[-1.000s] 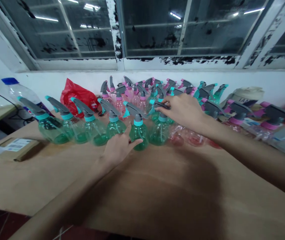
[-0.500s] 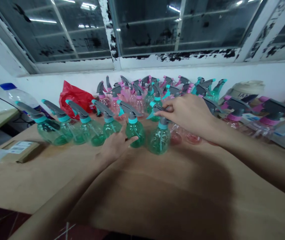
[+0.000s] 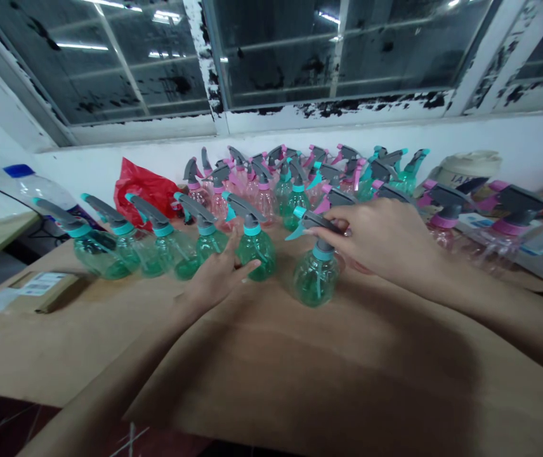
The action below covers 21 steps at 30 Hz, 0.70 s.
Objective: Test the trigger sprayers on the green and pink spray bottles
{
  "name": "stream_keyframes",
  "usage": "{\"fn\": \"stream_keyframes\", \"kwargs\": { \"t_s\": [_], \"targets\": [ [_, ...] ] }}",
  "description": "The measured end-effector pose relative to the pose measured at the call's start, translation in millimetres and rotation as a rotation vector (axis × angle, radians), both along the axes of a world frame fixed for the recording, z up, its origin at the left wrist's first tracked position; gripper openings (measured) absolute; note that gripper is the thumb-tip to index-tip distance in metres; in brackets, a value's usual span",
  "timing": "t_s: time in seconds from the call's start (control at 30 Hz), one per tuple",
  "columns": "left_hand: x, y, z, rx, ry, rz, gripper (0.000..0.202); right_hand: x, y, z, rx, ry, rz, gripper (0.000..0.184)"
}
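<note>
Handling a green bottle [image 3: 316, 281] on or just above the desk [image 3: 252, 362] seems the step: right hand [image 3: 388, 236] pinching its gray top [image 3: 330, 238], left hand [image 3: 216, 279] with fingers spread beside another bottle [image 3: 262, 251], any shift calling for a steady, upright grip.

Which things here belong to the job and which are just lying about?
Likely the job:
held green spray bottle, in the right hand
row of green bottles by the left hand
pink spray bottles

Apparently lying about:
blue-capped bottle
red bag
cardboard box
</note>
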<state>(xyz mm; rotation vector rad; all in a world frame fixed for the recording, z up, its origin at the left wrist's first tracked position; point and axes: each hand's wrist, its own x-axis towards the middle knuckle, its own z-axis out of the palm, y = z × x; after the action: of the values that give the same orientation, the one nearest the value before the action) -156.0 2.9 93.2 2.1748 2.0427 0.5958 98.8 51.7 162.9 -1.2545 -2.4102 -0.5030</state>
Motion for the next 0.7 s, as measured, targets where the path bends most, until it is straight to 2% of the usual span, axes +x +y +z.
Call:
{"fn": "stream_keyframes", "kwargs": {
  "t_s": [0.2,0.33,0.5,0.7],
  "targets": [
    [9,-23,5.1,0.074,-0.006,0.061,0.058,4,-3,-1.9,-0.018,0.006,-0.005,0.045],
    [26,-43,9.9,0.146,-0.056,0.105,0.043,11,-6,-0.5,-0.048,0.013,0.016,0.046],
    [62,-56,8.9,0.100,-0.116,-0.053,0.040,23,-14,4.1,-0.085,0.004,0.067,0.045],
    [110,-50,-5.3,0.070,-0.050,-0.230,0.068,46,-32,5.7,-0.107,0.060,0.111,0.046]
  ]
}}
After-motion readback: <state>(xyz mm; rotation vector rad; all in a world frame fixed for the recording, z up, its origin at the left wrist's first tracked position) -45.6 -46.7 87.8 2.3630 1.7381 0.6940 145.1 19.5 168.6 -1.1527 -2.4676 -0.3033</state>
